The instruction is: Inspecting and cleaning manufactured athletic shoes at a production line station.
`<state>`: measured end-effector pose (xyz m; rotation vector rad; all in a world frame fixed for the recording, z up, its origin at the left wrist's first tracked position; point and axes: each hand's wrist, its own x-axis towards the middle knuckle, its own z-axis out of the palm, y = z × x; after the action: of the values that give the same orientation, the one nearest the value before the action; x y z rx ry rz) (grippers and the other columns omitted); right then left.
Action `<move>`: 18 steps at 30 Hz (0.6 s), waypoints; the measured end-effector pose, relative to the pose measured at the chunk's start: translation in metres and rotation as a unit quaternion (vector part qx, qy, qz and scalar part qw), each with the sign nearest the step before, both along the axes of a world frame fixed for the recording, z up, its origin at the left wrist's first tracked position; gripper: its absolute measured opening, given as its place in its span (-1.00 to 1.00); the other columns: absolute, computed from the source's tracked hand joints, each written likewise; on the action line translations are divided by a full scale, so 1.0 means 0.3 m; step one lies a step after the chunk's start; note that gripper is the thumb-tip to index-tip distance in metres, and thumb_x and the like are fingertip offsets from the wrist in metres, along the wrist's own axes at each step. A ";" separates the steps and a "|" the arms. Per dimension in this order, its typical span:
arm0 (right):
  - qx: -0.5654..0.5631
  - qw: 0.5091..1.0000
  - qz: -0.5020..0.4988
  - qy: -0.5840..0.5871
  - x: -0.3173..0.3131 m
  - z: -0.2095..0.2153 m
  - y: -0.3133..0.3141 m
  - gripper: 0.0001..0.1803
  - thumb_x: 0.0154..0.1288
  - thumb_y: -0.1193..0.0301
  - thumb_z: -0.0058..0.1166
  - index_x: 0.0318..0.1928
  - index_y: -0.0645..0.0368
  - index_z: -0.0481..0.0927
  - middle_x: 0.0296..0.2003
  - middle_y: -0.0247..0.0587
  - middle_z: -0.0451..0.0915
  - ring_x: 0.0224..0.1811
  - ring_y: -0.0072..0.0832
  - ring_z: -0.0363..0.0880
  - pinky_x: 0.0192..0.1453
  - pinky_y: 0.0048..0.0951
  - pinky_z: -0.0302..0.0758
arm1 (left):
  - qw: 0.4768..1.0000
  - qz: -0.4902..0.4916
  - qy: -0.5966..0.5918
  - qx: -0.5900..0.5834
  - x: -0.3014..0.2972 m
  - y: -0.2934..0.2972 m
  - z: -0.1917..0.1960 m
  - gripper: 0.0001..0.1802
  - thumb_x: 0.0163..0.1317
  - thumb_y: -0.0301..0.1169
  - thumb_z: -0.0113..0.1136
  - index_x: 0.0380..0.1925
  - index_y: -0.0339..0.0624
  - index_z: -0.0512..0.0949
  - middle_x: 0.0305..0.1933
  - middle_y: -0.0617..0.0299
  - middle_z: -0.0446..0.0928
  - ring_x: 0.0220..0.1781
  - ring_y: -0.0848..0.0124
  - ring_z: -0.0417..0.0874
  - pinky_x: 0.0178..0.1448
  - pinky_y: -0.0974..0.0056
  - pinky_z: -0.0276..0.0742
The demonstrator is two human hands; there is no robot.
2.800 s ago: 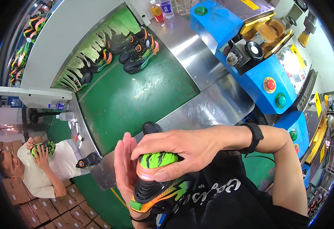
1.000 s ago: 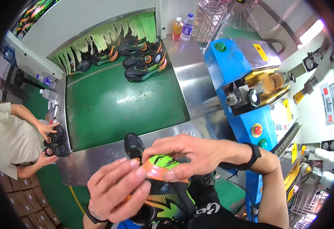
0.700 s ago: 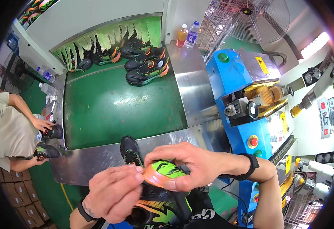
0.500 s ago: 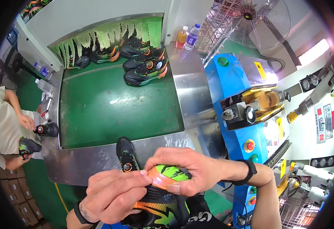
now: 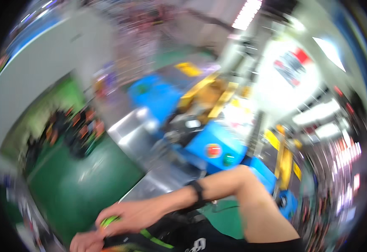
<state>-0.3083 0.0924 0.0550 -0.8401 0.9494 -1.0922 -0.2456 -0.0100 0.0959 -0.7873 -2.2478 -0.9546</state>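
The picture is smeared by motion. My right hand [image 5: 131, 214] is closed around the heel or toe end of a black sneaker [image 5: 109, 221] with bright green and orange parts, low in the view. My left hand [image 5: 85, 242], at the lower edge, has its fingers curled against the same sneaker; its fingertips are blurred. Much of the sneaker lies behind my hands or blends with my dark clothes. A dark band circles my right wrist.
A green conveyor belt [image 5: 82, 178] runs at the left, with several black-and-orange sneakers [image 5: 78, 130] by the green curtain [image 5: 70, 90] of a pale housing. A metal ledge [image 5: 145, 182] borders it. Blue machines [image 5: 215, 140] with buttons stand beyond my right arm.
My view has swung to the right, so belt and machines appear shifted left and tilted. Both hands stay on the sneaker, now lower left; the co-worker and the loose sneaker on the ledge are no longer clearly visible.
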 end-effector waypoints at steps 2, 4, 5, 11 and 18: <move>-0.071 0.993 -0.063 0.069 -0.004 -0.027 -0.007 -0.65 0.34 0.18 0.01 -0.24 0.26 0.59 -0.52 -0.29 0.54 -0.58 -0.53 0.50 -0.55 -0.40 0.41 | 0.999 -0.050 -0.011 0.005 -0.055 0.034 0.030 -0.68 -0.08 -0.63 0.17 -0.23 -0.41 0.57 -0.22 -0.05 0.65 -0.22 0.05 0.69 -0.12 0.11 0.61; -0.029 0.969 -0.216 0.112 -0.069 0.092 0.209 -0.66 0.38 0.21 0.02 -0.14 0.28 0.59 -0.44 -0.28 0.57 -0.47 -0.54 0.52 -0.47 -0.45 0.43 | 0.999 -0.028 -0.009 -0.015 0.001 0.018 0.056 -0.68 -0.10 -0.65 0.15 -0.23 -0.44 0.57 -0.22 -0.11 0.64 -0.24 -0.03 0.68 -0.10 0.09 0.61; 0.006 0.944 -0.304 0.127 -0.072 0.133 0.299 -0.65 0.42 0.24 0.03 -0.05 0.31 0.59 -0.37 -0.28 0.59 -0.35 -0.55 0.54 -0.39 -0.51 0.45 | 0.999 -0.020 -0.029 -0.022 0.031 -0.012 0.054 -0.67 -0.07 -0.65 0.15 -0.21 -0.44 0.56 -0.19 -0.14 0.62 -0.21 -0.04 0.68 -0.08 0.09 0.61; -0.032 0.952 -0.288 0.102 -0.062 -0.070 0.247 -0.69 0.44 0.21 0.01 -0.19 0.17 0.68 -0.50 -0.38 0.56 -0.52 -0.59 0.45 -0.46 -0.48 0.40 | 0.992 -0.085 -0.090 0.014 0.036 -0.109 -0.124 -0.71 0.24 -0.42 0.15 -0.11 -0.41 0.53 -0.09 -0.18 0.55 -0.11 -0.02 0.65 -0.01 0.07 0.63; -0.015 0.862 -0.465 0.201 0.051 -0.038 0.474 -0.70 0.39 0.25 0.03 -0.22 0.25 0.65 -0.52 -0.29 0.56 -0.50 -0.53 0.48 -0.43 -0.40 0.44 | 0.980 -0.186 0.056 -0.043 -0.087 0.125 -0.075 -0.64 0.30 -0.32 0.07 -0.05 -0.40 0.55 -0.05 -0.15 0.60 -0.07 -0.05 0.65 -0.04 0.05 0.64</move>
<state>-0.2931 0.2346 0.0437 -0.6303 1.7962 -1.7894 -0.2716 0.0275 0.0733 -1.3002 -2.0947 -0.9541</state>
